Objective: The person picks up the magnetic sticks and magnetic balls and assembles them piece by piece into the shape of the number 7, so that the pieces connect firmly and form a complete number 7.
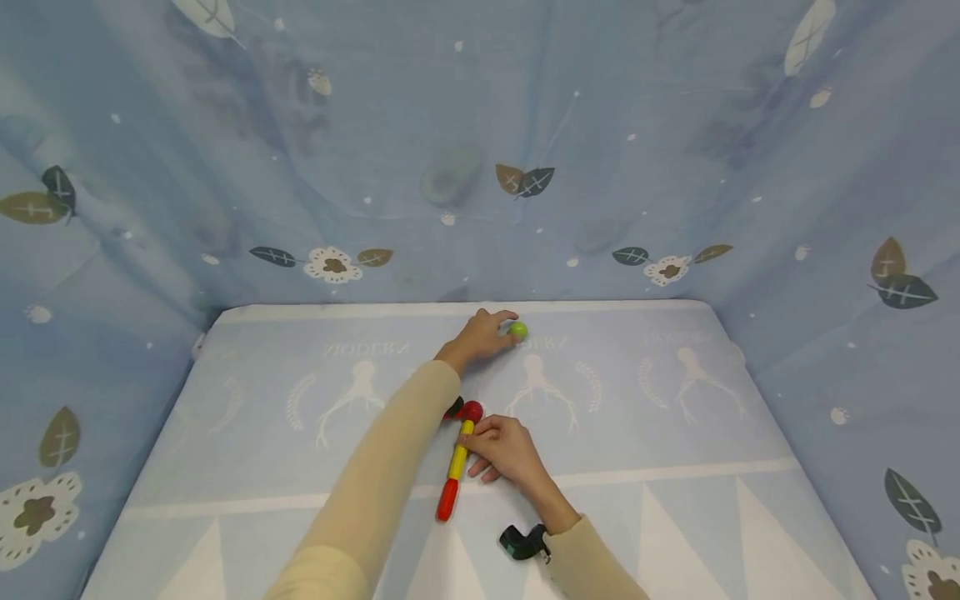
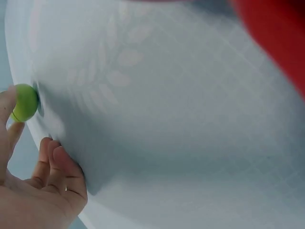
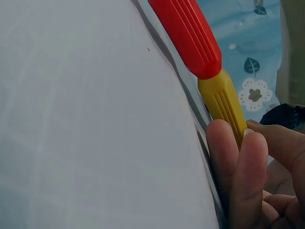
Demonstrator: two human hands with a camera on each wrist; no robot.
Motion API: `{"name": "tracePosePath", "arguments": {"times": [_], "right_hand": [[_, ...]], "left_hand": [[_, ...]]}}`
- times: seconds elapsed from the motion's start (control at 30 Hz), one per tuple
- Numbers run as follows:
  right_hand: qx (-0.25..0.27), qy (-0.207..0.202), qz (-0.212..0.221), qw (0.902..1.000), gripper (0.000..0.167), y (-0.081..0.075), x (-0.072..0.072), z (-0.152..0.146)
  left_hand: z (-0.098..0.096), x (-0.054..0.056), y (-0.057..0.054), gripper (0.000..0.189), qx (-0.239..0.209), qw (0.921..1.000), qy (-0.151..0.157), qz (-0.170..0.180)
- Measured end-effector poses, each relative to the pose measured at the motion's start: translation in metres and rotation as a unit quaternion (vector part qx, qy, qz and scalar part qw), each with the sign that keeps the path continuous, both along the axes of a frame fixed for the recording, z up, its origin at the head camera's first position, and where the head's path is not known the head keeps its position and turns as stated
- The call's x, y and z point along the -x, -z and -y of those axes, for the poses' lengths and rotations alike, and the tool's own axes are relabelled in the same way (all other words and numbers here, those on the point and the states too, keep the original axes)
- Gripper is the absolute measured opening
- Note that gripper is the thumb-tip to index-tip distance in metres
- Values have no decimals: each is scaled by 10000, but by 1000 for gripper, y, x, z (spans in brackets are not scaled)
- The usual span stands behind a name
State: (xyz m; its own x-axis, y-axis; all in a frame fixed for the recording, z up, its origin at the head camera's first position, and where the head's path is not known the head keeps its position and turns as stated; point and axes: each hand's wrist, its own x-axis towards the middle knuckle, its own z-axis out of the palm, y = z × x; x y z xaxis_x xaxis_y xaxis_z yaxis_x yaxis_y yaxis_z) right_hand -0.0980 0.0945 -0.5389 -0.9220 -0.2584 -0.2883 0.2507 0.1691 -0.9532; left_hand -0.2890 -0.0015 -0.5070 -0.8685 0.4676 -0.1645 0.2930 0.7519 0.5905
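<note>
Near the table's far edge, my left hand (image 1: 482,336) pinches a small green ball (image 1: 518,331) between thumb and forefinger. The left wrist view shows the ball (image 2: 26,102) close above the cloth, the other fingers (image 2: 66,171) curled below it. Nearer to me, my right hand (image 1: 508,450) pinches the yellow shaft (image 1: 459,460) of a red-and-yellow toy stick. Its red grip end (image 1: 447,500) points toward me. A round red head (image 1: 472,412) tops its far end, partly hidden beside the left sleeve. In the right wrist view, fingertips (image 3: 250,157) meet around the yellow section (image 3: 221,98).
A pale patterned cloth covers the table (image 1: 637,400). Blue printed curtains (image 1: 450,150) hang behind it and at both sides. My left sleeve (image 1: 390,467) crosses the table's middle. A black wrist camera (image 1: 522,542) sits at my right wrist.
</note>
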Motion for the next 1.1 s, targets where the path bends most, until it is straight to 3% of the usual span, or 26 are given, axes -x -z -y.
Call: {"name": "tracePosePath", "arguments": {"times": [0.43, 0.63, 0.73, 0.9, 1.1], "right_hand": [[-11, -110, 0, 9999, 33, 2, -6, 8], [-107, -22, -1, 9999, 33, -2, -5, 6], [-162, 26, 3, 9999, 35, -4, -3, 4], [-156, 72, -36, 9998, 35, -4, 0, 2], [-134, 70, 43, 9999, 37, -2, 0, 2]], "left_hand": [[11, -16, -5, 46, 276, 9988, -381, -98], [25, -28, -26, 43, -62, 9993, -327, -178], [35, -38, -37, 42, -251, 9991, -199, -263], [56, -59, -40, 41, -465, 9978, -85, -464], [83, -104, -44, 43, -792, 9956, -172, -469]]}}
